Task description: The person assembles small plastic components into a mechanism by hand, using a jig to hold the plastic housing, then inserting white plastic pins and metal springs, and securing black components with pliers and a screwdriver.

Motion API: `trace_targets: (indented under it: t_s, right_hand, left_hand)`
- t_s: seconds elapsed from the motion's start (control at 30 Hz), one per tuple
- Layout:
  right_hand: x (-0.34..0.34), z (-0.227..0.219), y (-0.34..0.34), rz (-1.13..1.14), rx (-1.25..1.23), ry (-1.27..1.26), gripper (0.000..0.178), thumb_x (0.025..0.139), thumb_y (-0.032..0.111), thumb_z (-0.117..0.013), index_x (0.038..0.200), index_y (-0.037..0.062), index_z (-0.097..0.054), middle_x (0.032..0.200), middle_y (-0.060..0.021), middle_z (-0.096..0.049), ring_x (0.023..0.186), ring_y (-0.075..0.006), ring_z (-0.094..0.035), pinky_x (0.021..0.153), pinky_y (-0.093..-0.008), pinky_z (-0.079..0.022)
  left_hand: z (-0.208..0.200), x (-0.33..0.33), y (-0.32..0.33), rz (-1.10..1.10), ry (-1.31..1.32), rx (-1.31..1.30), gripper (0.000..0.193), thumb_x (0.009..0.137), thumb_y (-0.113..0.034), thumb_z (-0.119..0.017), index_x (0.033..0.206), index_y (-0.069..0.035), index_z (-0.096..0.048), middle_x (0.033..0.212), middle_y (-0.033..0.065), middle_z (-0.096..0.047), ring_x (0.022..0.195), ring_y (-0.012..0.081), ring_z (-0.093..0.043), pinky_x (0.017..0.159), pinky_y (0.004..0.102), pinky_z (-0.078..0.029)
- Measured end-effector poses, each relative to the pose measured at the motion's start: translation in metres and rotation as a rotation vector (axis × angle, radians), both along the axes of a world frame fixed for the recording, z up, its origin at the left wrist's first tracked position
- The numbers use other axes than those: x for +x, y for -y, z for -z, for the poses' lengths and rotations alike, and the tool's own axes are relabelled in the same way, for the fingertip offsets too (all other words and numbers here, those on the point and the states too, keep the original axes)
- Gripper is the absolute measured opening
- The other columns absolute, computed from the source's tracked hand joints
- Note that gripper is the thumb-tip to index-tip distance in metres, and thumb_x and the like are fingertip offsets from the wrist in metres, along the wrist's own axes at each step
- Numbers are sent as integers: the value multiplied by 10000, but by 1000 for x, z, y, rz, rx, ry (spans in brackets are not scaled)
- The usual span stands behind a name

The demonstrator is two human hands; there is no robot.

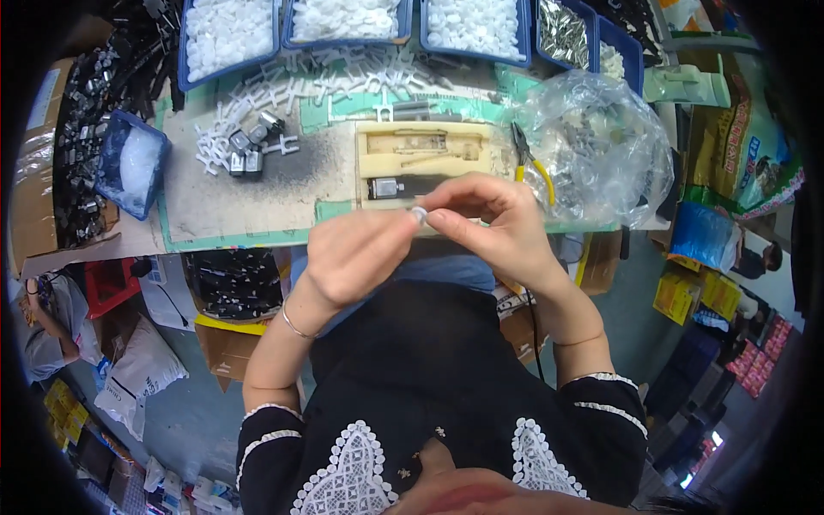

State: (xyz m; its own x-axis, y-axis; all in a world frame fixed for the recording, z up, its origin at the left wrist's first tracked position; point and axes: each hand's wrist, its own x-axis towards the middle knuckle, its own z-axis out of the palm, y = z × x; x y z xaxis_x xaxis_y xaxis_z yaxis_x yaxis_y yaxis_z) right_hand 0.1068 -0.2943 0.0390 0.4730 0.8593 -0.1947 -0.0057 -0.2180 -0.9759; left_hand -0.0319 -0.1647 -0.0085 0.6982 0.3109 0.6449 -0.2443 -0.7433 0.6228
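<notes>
White plastic ring [418, 213], tiny, pinched between fingertips of both hands, left hand [352, 257] and right hand [498, 227] drawn together just above the desk [232, 202], in front of the cream jig block [421, 163]. Grip looks best kept light and at the rim, wrists steady. Yellow-handled pliers [530, 167] lie just right of the jig, blue bins [227, 39] of white parts behind.

Worn workbench [232, 202], blue bins [227, 34], cream jig [425, 154], probably pliers [525, 154]
</notes>
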Motion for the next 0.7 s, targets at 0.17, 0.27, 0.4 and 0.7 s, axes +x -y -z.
trace_targets:
  t_s: [0.17,0.27,0.4,0.7]
  right_hand:
    - [0,12,-1,-226,69,613,106,735,26,-651,818,13,-587,904,-97,-578,851,-265,-552,747,-358,-444]
    - [7,31,-7,-228,111,889,119,722,80,-655,812,64,-579,970,-64,-538,927,-241,-497,834,-364,-376]
    - [19,53,-17,-274,140,1305,142,719,147,-659,834,102,-589,985,-19,-538,978,-193,-478,879,-351,-330]
    - [39,29,-21,-141,71,1162,183,702,143,-703,823,84,-579,952,-44,-577,922,-226,-516,827,-353,-360]
  left_hand:
    - [8,-8,-5,130,15,431,231,688,-30,-633,901,55,-657,850,150,-643,712,214,-648,621,282,-546]
    - [19,-6,-8,51,-38,378,196,713,-49,-659,890,34,-660,890,134,-641,750,219,-641,613,297,-533]
    - [28,-4,-9,-74,-159,356,205,720,-97,-693,907,-16,-668,915,83,-640,843,223,-623,693,329,-493]
    - [27,9,-3,-144,-265,448,140,717,-195,-663,822,-105,-646,830,3,-556,810,142,-559,764,313,-351]
